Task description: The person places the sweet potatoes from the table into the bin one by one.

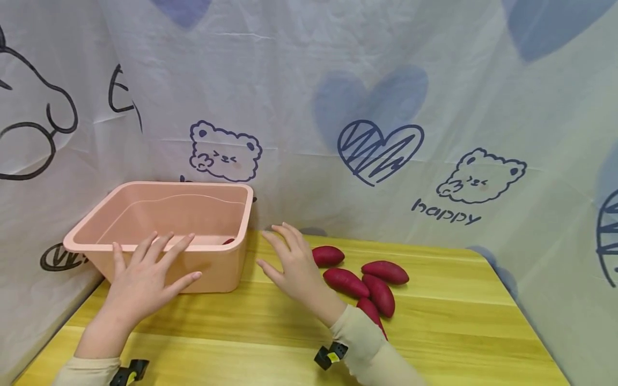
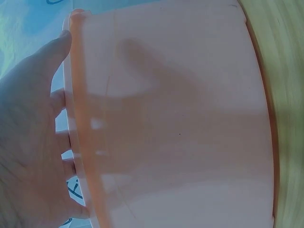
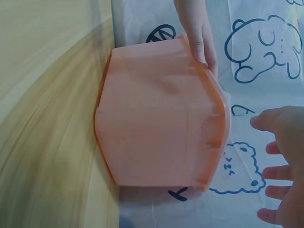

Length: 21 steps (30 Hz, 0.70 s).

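A pink plastic basin point(image 1: 207, 271) stands at the left end of the table. My left hand point(image 1: 145, 279) rests at its front rim point(image 2: 78, 118), fingers spread and reaching just over the edge. Inside the basin, a small bit of dark red point(image 1: 229, 241) shows low at the right; the front wall hides the rest of the floor. My right hand point(image 1: 296, 265) hovers right of the basin, holding nothing, with fingers apart and slightly bent. Just beyond that hand and forearm, several dark red sweet potatoes point(image 1: 385, 272) lie loosely grouped, one partly covered by the hand, another by the sleeve.
The yellow wood-grain table point(image 1: 458, 321) has a rounded far right corner. A pale curtain point(image 1: 299, 107) printed with hearts and bears hangs along the back and both sides, close behind the basin. Black wrist bands point(image 1: 331, 355) sit over the sleeves.
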Each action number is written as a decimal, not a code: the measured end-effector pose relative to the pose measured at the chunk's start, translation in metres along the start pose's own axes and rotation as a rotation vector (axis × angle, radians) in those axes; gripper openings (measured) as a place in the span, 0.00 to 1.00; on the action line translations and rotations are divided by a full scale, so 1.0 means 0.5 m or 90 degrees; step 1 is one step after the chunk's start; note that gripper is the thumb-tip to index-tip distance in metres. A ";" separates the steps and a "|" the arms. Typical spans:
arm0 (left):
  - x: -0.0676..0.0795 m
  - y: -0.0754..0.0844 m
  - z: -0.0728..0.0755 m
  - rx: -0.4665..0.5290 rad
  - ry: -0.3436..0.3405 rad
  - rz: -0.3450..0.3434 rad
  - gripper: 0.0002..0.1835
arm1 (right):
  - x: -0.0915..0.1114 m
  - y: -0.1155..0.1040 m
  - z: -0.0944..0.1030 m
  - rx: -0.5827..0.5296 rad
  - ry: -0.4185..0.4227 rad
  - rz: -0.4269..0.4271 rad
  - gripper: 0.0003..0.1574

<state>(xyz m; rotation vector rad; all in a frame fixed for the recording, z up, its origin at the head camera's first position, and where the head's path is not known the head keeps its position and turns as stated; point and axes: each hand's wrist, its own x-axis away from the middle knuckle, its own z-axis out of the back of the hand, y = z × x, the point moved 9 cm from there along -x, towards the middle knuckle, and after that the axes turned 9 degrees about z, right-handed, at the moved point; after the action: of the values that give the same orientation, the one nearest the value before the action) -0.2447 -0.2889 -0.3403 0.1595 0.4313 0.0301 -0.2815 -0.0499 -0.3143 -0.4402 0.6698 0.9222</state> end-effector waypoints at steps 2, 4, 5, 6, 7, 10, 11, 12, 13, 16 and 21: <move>0.000 0.000 0.000 -0.001 -0.001 0.001 0.43 | 0.014 0.005 0.008 0.003 -0.014 0.001 0.34; -0.001 0.000 0.000 -0.002 -0.001 0.001 0.43 | 0.029 0.010 0.015 0.007 -0.027 0.004 0.35; -0.001 0.000 0.000 -0.002 0.000 0.002 0.43 | 0.037 0.013 0.020 0.006 -0.031 0.005 0.36; -0.001 0.000 0.000 -0.002 0.000 0.002 0.43 | 0.046 0.017 0.023 0.010 -0.036 0.006 0.37; -0.001 0.000 -0.001 -0.002 0.000 0.002 0.42 | 0.056 0.021 0.027 0.017 -0.041 0.006 0.38; -0.001 0.001 -0.002 -0.001 -0.002 0.001 0.42 | 0.084 0.034 0.035 0.032 -0.055 0.008 0.40; -0.001 0.001 -0.003 0.000 -0.002 0.001 0.42 | 0.095 0.039 0.038 0.034 -0.059 0.006 0.41; -0.001 0.002 -0.003 0.000 -0.003 0.000 0.42 | 0.105 0.045 0.040 0.038 -0.067 0.001 0.41; -0.001 0.002 -0.003 0.000 -0.003 0.000 0.42 | 0.116 0.052 0.042 0.036 -0.075 -0.007 0.41; -0.001 0.003 -0.003 0.000 -0.001 -0.001 0.42 | 0.151 0.074 0.046 0.024 -0.109 -0.038 0.42; -0.001 0.002 -0.002 -0.003 0.003 -0.001 0.43 | 0.201 0.096 0.054 0.012 -0.147 -0.082 0.42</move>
<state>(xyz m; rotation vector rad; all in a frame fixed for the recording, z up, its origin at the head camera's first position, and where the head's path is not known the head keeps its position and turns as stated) -0.2457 -0.2878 -0.3410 0.1549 0.4354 0.0295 -0.2699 0.0507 -0.3680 -0.3502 0.4344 0.8283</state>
